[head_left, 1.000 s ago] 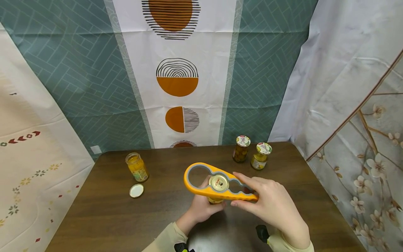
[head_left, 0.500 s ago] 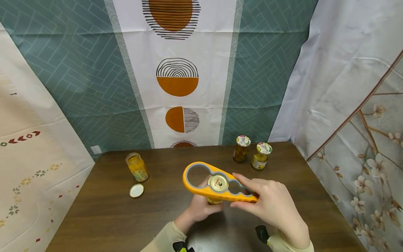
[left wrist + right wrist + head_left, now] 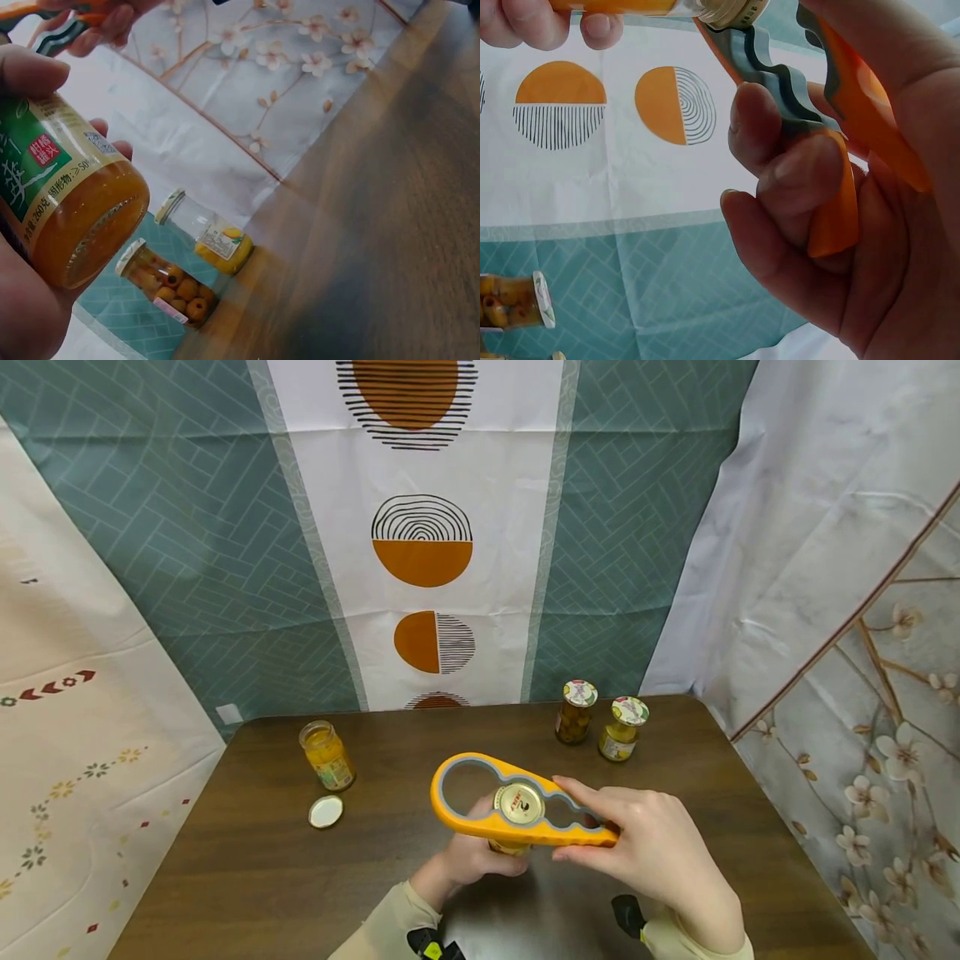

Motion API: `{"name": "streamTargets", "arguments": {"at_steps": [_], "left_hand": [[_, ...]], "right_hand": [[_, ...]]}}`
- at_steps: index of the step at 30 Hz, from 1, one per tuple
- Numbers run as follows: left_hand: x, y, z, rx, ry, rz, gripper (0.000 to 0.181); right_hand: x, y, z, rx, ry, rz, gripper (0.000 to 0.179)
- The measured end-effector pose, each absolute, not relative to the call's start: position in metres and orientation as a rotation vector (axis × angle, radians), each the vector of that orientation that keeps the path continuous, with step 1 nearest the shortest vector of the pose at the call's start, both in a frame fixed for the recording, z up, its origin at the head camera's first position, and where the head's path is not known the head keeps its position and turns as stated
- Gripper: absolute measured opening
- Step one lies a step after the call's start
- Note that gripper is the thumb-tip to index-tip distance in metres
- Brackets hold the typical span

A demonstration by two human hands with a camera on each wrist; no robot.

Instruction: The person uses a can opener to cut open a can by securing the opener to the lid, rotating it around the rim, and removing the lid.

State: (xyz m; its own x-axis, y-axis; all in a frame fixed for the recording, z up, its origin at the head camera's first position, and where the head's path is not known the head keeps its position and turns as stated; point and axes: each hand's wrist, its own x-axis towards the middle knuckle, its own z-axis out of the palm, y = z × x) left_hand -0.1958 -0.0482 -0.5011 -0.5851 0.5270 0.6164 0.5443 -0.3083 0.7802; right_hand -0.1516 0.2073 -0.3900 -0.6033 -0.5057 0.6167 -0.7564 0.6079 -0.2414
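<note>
My left hand grips a glass jar of orange fruit with a green and cream label. Its gold lid faces up in the head view, inside the opening of an orange jar opener with a wavy grey lining. My right hand holds the opener's handle ends, thumb on one side and fingers on the other. In the right wrist view, curled fingers wrap one handle arm, and the lining lies right at the lid's edge. The jar is tilted in the left wrist view.
On the brown table, an uncovered jar of yellow contents stands at left, a loose white lid before it. At back right are a jar of olive-like fruit and a jar with yellow contents. Patterned cloths hang behind.
Both hands, with the jar and opener, have shifted slightly left and nearer the body. The grips look the same, and the other jars have stayed in place.
</note>
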Motion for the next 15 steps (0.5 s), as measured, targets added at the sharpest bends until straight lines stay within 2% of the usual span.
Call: {"name": "streamTargets", "arguments": {"at_steps": [15], "left_hand": [[-0.2001, -0.0548, -0.5059, -1.719, -1.747, -2.479, 0.053]], "right_hand": [[-0.1533, 0.208, -0.3912, 1.086, -2.31, 0.675, 0.072]]}}
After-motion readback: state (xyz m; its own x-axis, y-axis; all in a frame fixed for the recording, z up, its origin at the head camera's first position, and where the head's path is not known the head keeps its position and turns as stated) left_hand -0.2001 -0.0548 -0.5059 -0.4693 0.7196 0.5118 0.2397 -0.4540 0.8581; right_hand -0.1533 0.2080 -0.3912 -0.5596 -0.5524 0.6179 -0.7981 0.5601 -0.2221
